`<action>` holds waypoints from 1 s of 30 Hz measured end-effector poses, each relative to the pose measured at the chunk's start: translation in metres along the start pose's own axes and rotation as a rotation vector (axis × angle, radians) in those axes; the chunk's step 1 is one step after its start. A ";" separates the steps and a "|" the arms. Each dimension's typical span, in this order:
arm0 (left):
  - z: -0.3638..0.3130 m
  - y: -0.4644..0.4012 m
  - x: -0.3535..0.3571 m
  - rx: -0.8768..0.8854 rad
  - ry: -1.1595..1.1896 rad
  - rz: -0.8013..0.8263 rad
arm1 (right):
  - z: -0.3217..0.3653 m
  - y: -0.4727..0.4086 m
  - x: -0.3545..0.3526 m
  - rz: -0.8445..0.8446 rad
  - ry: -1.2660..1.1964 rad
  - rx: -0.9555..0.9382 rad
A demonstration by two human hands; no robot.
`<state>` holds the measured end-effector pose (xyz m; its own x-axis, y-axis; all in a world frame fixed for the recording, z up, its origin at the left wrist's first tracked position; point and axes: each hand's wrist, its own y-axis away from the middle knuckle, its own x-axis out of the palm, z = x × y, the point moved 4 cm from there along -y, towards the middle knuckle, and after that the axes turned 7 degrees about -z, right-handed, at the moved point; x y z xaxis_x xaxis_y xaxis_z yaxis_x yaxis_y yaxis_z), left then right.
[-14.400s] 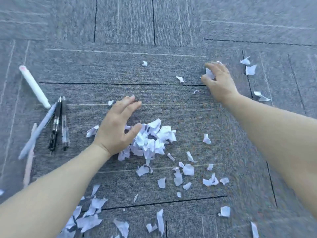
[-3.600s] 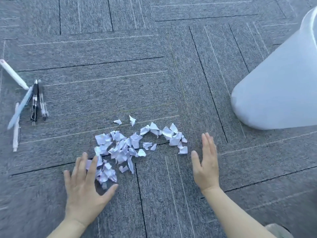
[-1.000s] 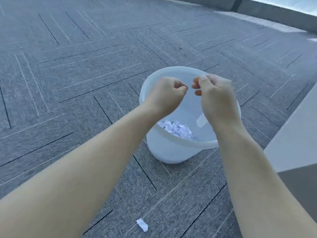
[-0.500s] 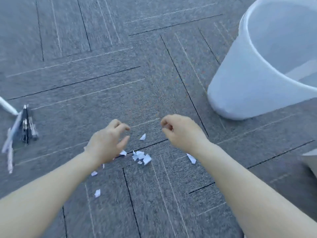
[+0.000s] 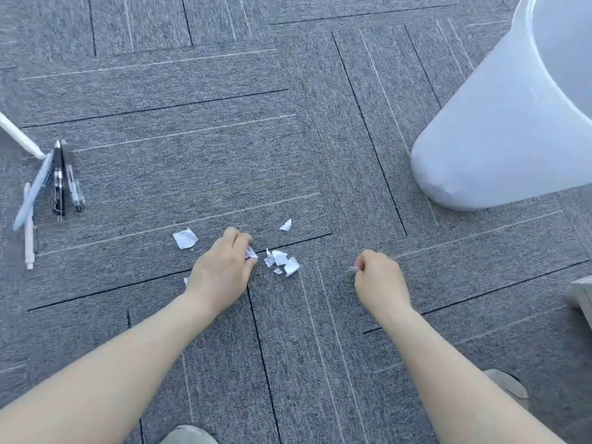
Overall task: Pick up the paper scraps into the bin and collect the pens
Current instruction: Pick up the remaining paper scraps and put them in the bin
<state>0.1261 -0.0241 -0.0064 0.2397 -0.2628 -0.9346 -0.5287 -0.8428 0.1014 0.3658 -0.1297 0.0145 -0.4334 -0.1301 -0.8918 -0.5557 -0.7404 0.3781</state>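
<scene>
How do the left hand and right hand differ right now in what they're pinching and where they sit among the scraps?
The left hand is closed on a crumpled white scrap beside the small cluster of scraps; the right hand pinches only a tiny sliver, away from the cluster. The left hand lies nearer the pens, the right hand nearer the bin. Both hands are curled low over the carpet, knuckles up.
</scene>
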 end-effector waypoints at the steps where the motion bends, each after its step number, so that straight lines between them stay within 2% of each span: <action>1: 0.000 -0.001 0.000 0.030 0.008 -0.022 | 0.012 0.004 0.002 0.022 -0.052 -0.059; 4: -0.002 -0.002 0.001 0.101 0.046 -0.024 | 0.061 0.018 0.014 0.096 -0.156 -0.293; 6: 0.001 0.001 -0.003 0.083 0.106 -0.010 | 0.086 0.021 0.024 0.105 -0.159 -0.397; 10: 0.021 0.016 -0.018 -0.033 0.057 -0.126 | 0.102 0.020 0.046 0.129 -0.008 -0.479; 14: 0.033 0.028 -0.016 -0.166 -0.107 -0.025 | 0.103 0.016 0.055 0.030 0.050 -0.544; 16: 0.032 0.030 -0.009 -0.129 -0.181 0.009 | 0.106 0.014 0.056 -0.048 0.040 -0.611; 19: 0.025 0.030 -0.005 0.083 -0.168 -0.046 | 0.109 0.013 0.059 -0.131 0.087 -0.721; 22: 0.026 0.027 -0.002 0.198 -0.155 -0.034 | 0.114 0.010 0.064 -0.090 0.114 -0.733; 25: 0.029 0.023 -0.004 0.181 -0.061 -0.063 | 0.118 0.005 0.060 -0.037 0.027 -0.705; 28: 0.046 0.020 -0.021 -0.019 0.103 -0.218 | 0.115 -0.012 0.036 -0.107 -0.270 -0.464; 30: 0.060 0.018 -0.035 -0.180 0.172 -0.307 | 0.113 -0.026 0.029 -0.135 -0.274 -0.378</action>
<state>0.0595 -0.0016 0.0076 0.5058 -0.0478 -0.8613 -0.2638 -0.9592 -0.1017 0.2874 -0.0402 0.0070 -0.5743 0.1250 -0.8091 -0.3453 -0.9330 0.1009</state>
